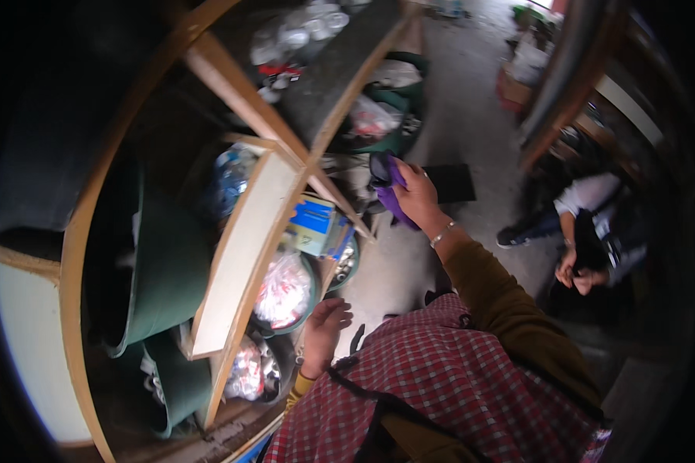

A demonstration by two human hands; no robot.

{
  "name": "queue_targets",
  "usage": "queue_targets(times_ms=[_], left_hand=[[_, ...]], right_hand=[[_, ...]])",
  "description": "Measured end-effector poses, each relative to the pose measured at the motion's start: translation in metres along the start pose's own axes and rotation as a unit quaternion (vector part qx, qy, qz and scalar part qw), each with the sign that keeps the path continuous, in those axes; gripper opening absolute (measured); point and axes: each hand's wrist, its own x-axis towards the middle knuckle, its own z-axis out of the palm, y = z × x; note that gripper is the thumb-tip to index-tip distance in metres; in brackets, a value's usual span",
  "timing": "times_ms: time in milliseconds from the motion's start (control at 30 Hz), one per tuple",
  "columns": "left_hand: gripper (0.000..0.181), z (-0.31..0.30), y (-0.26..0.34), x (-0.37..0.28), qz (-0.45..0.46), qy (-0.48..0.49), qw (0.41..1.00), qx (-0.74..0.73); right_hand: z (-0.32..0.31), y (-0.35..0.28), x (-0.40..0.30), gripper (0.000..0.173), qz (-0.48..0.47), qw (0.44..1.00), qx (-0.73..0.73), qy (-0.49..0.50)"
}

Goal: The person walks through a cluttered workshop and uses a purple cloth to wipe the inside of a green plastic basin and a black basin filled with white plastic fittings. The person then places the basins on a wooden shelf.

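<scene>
My right hand [418, 195], with a bracelet at the wrist, is stretched out ahead and grips a purple and black cloth item [395, 194]; its exact kind cannot be told. Beneath and beyond it a dark flat rectangle [452, 183] shows at floor level. My left hand [326, 330] is low, near my checked apron [417, 370], with its fingers a little curled and nothing seen in them. Just left of that hand stands a green tub [311, 301] with a filled plastic bag [284, 289] in it.
A wooden-framed shelf [249, 249] stands on the left, with large green bins [168, 278] and a blue and pale green box [313, 223]. More green tubs [391, 139] with bags stand ahead. A seated person [585, 231] is at the right, beside a wooden post [573, 75].
</scene>
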Motion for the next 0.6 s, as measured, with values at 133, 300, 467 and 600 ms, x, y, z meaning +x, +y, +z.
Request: queue_targets(times_ms=[133, 300, 467, 600], left_hand=[[0.018, 0.013, -0.008, -0.008, -0.016, -0.040, 0.999, 0.005], [0.021, 0.056, -0.025, -0.003, -0.028, -0.121, 0.988, 0.087], [0.024, 0.102, -0.055, -0.010, -0.024, -0.209, 0.952, 0.223], [0.023, 0.128, -0.075, -0.022, 0.014, -0.269, 0.919, 0.288]], right_hand=[[-0.061, 0.090, -0.092, 0.028, 0.312, 0.903, 0.291, 0.040], [-0.133, 0.232, -0.267, 0.039, 0.431, 0.842, 0.292, 0.142], [-0.197, 0.214, -0.370, 0.052, 0.607, 0.651, 0.324, 0.319], [-0.223, 0.248, -0.468, 0.045, 0.659, 0.617, 0.258, 0.344]])
